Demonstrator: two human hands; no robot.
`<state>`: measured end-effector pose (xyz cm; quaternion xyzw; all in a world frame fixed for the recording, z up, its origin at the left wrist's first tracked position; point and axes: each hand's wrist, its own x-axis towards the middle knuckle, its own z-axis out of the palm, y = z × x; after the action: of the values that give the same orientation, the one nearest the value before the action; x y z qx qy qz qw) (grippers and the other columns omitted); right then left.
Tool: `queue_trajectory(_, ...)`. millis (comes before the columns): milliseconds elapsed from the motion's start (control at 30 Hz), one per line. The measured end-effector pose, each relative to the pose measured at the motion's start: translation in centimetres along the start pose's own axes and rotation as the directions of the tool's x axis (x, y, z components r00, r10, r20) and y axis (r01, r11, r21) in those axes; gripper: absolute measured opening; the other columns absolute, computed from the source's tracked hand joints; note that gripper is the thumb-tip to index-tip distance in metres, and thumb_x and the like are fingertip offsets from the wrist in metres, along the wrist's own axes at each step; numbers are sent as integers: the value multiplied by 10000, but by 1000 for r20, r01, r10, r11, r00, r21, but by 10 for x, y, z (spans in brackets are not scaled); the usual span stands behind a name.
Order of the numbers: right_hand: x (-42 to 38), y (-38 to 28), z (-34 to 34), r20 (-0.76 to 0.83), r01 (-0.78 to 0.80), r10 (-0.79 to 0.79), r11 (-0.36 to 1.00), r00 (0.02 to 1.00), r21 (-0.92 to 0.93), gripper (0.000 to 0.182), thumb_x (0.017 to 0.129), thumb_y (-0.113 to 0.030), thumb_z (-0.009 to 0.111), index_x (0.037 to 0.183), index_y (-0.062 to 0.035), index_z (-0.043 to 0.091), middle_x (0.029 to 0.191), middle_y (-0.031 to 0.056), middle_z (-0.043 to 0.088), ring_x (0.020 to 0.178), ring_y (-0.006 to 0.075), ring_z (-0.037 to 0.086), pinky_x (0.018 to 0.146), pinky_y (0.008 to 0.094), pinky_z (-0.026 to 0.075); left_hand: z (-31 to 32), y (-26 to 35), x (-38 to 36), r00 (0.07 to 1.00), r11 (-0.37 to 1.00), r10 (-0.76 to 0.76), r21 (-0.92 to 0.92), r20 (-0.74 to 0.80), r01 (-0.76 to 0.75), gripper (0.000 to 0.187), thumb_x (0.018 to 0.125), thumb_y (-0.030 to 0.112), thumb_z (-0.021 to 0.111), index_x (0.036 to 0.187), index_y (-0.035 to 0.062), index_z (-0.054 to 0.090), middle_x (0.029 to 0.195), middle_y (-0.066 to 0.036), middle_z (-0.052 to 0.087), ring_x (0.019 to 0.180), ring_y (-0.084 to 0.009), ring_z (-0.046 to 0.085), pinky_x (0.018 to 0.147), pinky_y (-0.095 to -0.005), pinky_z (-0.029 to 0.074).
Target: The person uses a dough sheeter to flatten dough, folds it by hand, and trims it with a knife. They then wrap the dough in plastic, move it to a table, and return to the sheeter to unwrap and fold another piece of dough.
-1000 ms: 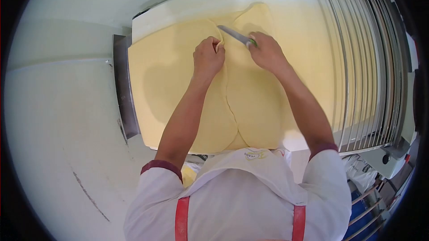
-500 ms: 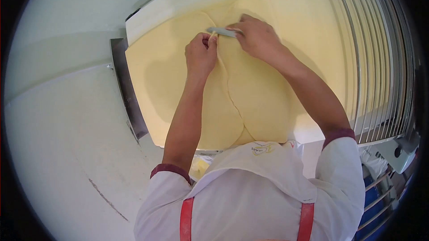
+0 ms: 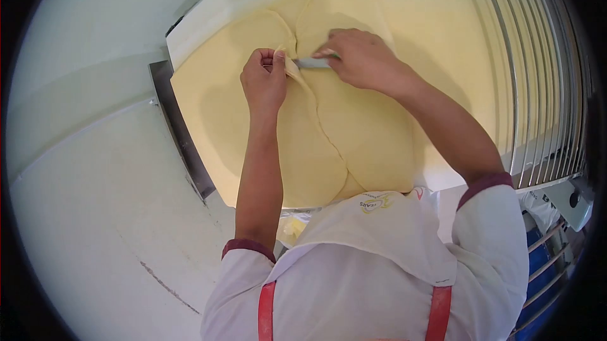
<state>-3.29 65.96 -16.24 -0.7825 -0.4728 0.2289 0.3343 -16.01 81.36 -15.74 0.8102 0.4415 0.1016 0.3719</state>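
A broad sheet of pale yellow dough (image 3: 373, 132) covers much of the white work surface, with a wavy seam running down its middle where two edges meet. My left hand (image 3: 264, 78) pinches a lifted bit of the dough's edge at the seam between thumb and fingers. Just to the right, my right hand (image 3: 360, 56) is closed around a knife (image 3: 311, 62). Its grey blade points left and touches the dough beside the pinched edge. Most of the knife's handle is hidden in my fingers.
Curved metal guard bars (image 3: 515, 88) stand along the right side of the white surface (image 3: 442, 179). A metal bracket (image 3: 180, 132) runs along the left edge, near a pale wall (image 3: 82, 183). Below the near edge lies a plastic bag (image 3: 292, 227) with something yellow in it.
My left hand has moved slightly left, drawing the dough's edge up and aside. The knife has come a little nearer to me, and the seam above it now gapes wider.
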Motion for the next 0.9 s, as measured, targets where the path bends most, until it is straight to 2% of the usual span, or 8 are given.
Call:
queue_trajectory(67, -11, 4, -2, 44, -16, 16, 1000, 999, 0, 237, 867, -125, 554, 1038, -146, 715, 956, 95, 619, 951, 304, 603, 827, 426, 485, -2, 2, -6, 1000, 1000, 5, 21, -15, -5, 235, 871, 205, 659, 939, -12, 601, 708, -79, 663, 650, -155, 633, 638, -302, 500)
queue_trajectory(167, -1, -7, 3, 44, -14, 13, 1000, 999, 15, 233, 861, -113, 564, 1035, -145, 717, 958, 84, 623, 967, 293, 600, 845, 424, 482, -8, 30, -24, 991, 958, -56, 286, 118, 20, 323, 857, 182, 667, 1063, -22, 526, 715, -83, 666, 646, -157, 648, 612, -298, 499)
queue_trajectory(267, 0, -7, 7, 65, 23, -24, 1000, 998, 13, 227, 856, -102, 572, 1026, -143, 717, 964, 71, 624, 980, 284, 596, 866, 417, 476, -16, 22, -25, 974, 991, -120, 75, 191, 107, 407, 839, 150, 673, 1132, -30, 456, 719, -97, 671, 631, -164, 658, 589, -291, 508)
queue_trajectory(367, -22, -6, -13, 227, -22, 23, 1000, 974, -5, 218, 849, -95, 581, 1016, -140, 715, 974, 61, 623, 996, 276, 589, 879, 411, 470, -20, 5, -29, 971, 982, -164, -63, 174, 177, 376, 855, 79, 658, 1137, -29, 435, 771, -121, 661, 607, -135, 627, 536, -247, 498)
queue_trajectory(467, -23, -5, -8, 187, -19, 14, 1000, 982, 23, 203, 844, -90, 587, 997, -132, 715, 975, 53, 623, 1005, 268, 586, 883, 405, 468, -18, -1, -36, 971, 960, -169, -196, 171, 201, 362, 869, 63, 636, 1144, -33, 421, 800, -132, 661, 614, -147, 634, 549, -252, 517)
queue_trajectory(567, -9, -9, 3, 174, 12, -18, 999, 985, 38, 205, 844, -77, 591, 997, -137, 713, 980, 46, 627, 1012, 258, 584, 891, 404, 467, -18, -3, -37, 970, 953, -158, -231, 182, 199, 354, 881, 52, 621, 1155, -31, 413, 831, -140, 661, 621, -153, 635, 564, -260, 528)
queue_trajectory(767, -28, -7, -26, 430, -42, 41, 999, 902, -8, 199, 850, -101, 592, 1006, -144, 707, 981, 43, 627, 1027, 263, 574, 905, 404, 450, -24, -21, -43, 967, 923, -188, -306, 170, 233, 346, 886, 61, 610, 1143, -42, 403, 833, -143, 662, 657, -156, 650, 586, -263, 540)
queue_trajectory(900, -27, -11, -13, 328, 4, -6, 1000, 945, 4, 176, 846, -92, 587, 962, -149, 707, 1006, 37, 661, 1066, 233, 578, 919, 390, 451, -25, -20, -45, 960, 898, -227, -347, 163, 271, 363, 880, 55, 626, 1167, -21, 417, 883, -140, 660, 687, -158, 638, 607, -267, 528)
